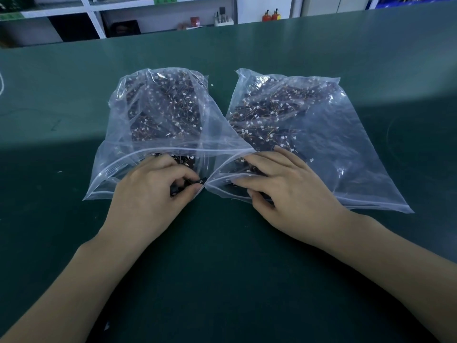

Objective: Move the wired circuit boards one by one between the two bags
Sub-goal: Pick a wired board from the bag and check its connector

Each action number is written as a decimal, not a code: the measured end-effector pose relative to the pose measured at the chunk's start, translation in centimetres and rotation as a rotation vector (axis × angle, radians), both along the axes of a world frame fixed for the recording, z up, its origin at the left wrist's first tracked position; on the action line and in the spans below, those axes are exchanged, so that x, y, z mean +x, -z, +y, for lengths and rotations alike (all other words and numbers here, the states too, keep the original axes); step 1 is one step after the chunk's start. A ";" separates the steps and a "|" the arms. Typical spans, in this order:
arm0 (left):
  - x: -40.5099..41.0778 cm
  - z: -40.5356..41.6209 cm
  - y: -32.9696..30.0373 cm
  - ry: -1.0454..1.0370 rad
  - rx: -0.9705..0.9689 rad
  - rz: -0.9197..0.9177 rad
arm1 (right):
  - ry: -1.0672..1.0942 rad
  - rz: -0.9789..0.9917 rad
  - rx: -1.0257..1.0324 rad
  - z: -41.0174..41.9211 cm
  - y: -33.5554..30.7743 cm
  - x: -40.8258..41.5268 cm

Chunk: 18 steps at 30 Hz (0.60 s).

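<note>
Two bare forearms reached in from the near edge over the dark green table (222, 256), each ending at the mouth of a clear zip bag. At the left bag (158, 115), the left hand (153, 191) had its fingers curled, thumb and fingertips pinching a small dark circuit board (201, 181) right at the bag's open near corner. The right hand (284, 184) lay partly inside the open mouth of the right bag (333, 149), its fingers fairly straight and spread, resting on the boards there; whether it held any of them could not be told. Both bags lay flat side by side, their near corners touching between the hands, and each was heaped toward its far end with dark boards trailing orange wires and small white connectors. Beyond the table's far edge stood white shelving (94, 18) with two small red bottles (270, 15) and a white holder of tools (223, 19).
</note>
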<state>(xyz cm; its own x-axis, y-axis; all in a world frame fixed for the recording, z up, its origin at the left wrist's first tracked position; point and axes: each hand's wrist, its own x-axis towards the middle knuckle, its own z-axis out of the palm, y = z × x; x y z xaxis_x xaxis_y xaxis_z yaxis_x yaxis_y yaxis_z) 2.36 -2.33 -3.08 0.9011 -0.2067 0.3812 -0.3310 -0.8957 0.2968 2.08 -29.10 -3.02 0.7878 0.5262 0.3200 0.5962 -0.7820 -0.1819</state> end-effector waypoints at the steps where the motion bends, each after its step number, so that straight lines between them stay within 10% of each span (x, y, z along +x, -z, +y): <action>1: 0.0 0.0 0.0 -0.006 -0.019 0.009 | -0.006 -0.007 0.009 0.0 0.0 0.1; 18: -0.8 -1.6 -0.1 0.235 -0.200 -0.294 | -0.073 -0.017 0.503 0.5 -0.1 0.1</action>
<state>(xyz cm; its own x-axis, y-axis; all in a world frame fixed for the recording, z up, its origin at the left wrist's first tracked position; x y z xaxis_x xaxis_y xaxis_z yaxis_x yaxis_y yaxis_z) 1.55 -3.88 -2.96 0.6854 -0.2896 0.6681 -0.6157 -0.7203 0.3194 2.18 -28.60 -2.92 0.7471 0.3573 0.5605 0.6523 -0.5561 -0.5150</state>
